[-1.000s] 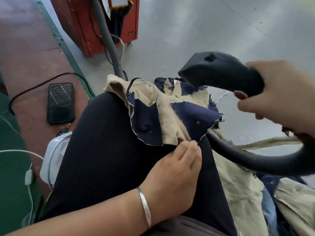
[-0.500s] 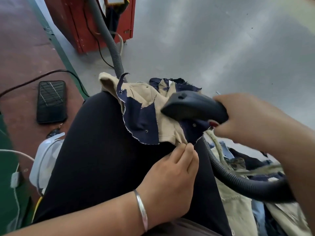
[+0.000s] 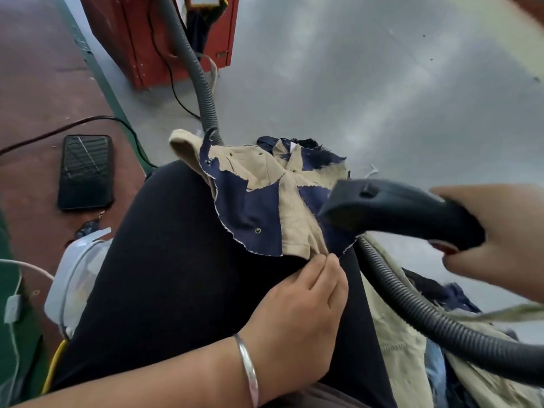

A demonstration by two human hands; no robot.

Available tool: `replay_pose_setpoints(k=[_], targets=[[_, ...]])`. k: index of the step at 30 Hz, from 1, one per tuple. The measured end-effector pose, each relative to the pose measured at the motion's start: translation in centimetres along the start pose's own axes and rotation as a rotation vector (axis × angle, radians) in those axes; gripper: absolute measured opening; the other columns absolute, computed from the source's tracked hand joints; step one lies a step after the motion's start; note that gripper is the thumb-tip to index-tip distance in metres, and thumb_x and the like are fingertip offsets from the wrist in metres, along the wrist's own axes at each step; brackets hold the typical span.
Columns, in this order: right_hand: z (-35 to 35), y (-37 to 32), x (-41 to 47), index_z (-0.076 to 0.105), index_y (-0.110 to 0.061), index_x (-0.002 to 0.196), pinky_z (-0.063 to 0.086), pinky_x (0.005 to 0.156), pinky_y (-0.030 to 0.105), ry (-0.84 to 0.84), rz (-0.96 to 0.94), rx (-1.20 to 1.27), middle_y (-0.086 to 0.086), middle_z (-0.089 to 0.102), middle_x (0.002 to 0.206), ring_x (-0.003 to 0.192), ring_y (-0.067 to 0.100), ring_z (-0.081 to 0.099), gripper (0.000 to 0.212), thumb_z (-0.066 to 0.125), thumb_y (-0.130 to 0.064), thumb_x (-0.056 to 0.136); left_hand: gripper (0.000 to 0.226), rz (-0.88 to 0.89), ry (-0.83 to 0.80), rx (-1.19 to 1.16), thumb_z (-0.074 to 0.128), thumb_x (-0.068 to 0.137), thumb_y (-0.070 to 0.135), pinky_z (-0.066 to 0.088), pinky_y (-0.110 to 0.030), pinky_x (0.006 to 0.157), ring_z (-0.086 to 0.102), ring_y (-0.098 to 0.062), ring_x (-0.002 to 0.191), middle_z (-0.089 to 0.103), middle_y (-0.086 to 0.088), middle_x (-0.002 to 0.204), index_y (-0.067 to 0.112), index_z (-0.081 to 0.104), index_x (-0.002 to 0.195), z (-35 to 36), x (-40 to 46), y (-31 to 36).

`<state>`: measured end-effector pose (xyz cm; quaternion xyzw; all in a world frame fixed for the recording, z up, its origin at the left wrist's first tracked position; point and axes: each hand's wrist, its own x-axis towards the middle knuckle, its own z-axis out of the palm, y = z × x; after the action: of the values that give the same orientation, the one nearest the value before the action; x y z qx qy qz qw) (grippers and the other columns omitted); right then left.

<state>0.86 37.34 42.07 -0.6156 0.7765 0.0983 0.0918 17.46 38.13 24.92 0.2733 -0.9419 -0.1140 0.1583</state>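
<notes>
A beige and navy patchwork fabric piece (image 3: 265, 201) lies draped over my knee, which is clad in black trousers (image 3: 176, 275). My left hand (image 3: 297, 313), with a silver bangle on the wrist, pinches the near edge of the fabric against my leg. My right hand (image 3: 497, 242) grips the handle of a black suction nozzle (image 3: 391, 207). The nozzle's mouth sits on the right part of the fabric. A ribbed grey hose (image 3: 426, 313) runs from the handle down to the right.
A black phone (image 3: 85, 172) lies on the red floor at left beside a black cable. A red cabinet (image 3: 164, 39) stands at the back, a second hose stretch (image 3: 194, 78) rising toward it. More beige and blue garments (image 3: 412, 363) are piled at lower right. A white container (image 3: 73, 275) sits left of my leg.
My right hand brought the nozzle down from above the fabric onto it, then slid it a little to the right. My left hand kept its pinch on the near edge.
</notes>
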Motion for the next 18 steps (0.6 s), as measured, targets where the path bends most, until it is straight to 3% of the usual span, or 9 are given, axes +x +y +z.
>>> replay_pose_setpoints(k=[3,5,9,14,16,18], targets=[[1.5,-0.3,0.1,0.042,-0.066,0.078,0.042,0.052,0.031,-0.069,0.033,-0.122,-0.010,0.053,0.052,0.057,0.012,0.054,0.057,0.073,-0.021,0.061,0.052,0.001,-0.010,0.002,0.052,0.077,0.019,0.040,-0.028,0.099,0.052,-0.029,0.118,0.056,-0.018,0.126,-0.003,0.057,0.124,-0.1,0.0,-0.1],[2.0,-0.9,0.5,0.041,-0.062,0.080,0.033,0.048,0.026,-0.053,0.030,-0.141,-0.011,0.052,0.054,0.056,0.007,0.051,0.049,0.070,-0.025,0.066,0.054,-0.004,-0.030,0.020,0.056,0.076,0.022,0.039,-0.028,0.100,0.051,-0.030,0.118,0.056,-0.017,0.127,-0.003,0.056,0.124,-0.3,0.0,-0.2],[2.7,-2.3,2.5,0.046,-0.038,0.074,0.023,0.046,0.021,0.049,0.027,-0.119,-0.012,0.050,0.059,0.053,0.004,0.044,0.024,0.067,-0.027,0.071,0.054,0.003,-0.066,0.081,0.054,0.080,0.023,0.038,-0.033,0.104,0.049,-0.034,0.121,0.054,-0.020,0.129,-0.005,0.054,0.126,-0.4,-0.1,-0.2],[3.5,-3.5,8.7,0.043,-0.024,0.078,0.037,0.059,0.030,0.139,0.076,0.056,0.006,0.057,0.079,0.070,0.031,0.055,0.025,0.068,-0.022,0.079,0.053,-0.001,-0.056,0.065,0.057,0.078,0.025,0.041,-0.031,0.101,0.052,-0.032,0.118,0.057,-0.017,0.126,-0.002,0.057,0.124,-0.6,-0.1,0.1],[2.4,-2.6,9.0,0.044,-0.023,0.076,0.052,0.066,0.040,0.163,0.101,0.193,0.008,0.058,0.074,0.074,0.035,0.063,0.025,0.069,-0.022,0.075,0.051,-0.011,-0.060,0.055,0.056,0.080,0.025,0.042,-0.031,0.100,0.052,-0.031,0.118,0.057,-0.016,0.126,-0.001,0.057,0.124,-0.6,-0.1,0.2],[1.0,-1.6,7.2,0.051,-0.024,0.078,0.058,0.064,0.051,0.212,0.086,0.312,0.009,0.062,0.065,0.064,0.036,0.068,0.022,0.066,-0.028,0.061,0.049,-0.025,-0.051,0.047,0.055,0.082,0.023,0.044,-0.031,0.099,0.052,-0.030,0.119,0.057,-0.015,0.127,-0.001,0.056,0.124,-0.6,-0.1,0.0]])
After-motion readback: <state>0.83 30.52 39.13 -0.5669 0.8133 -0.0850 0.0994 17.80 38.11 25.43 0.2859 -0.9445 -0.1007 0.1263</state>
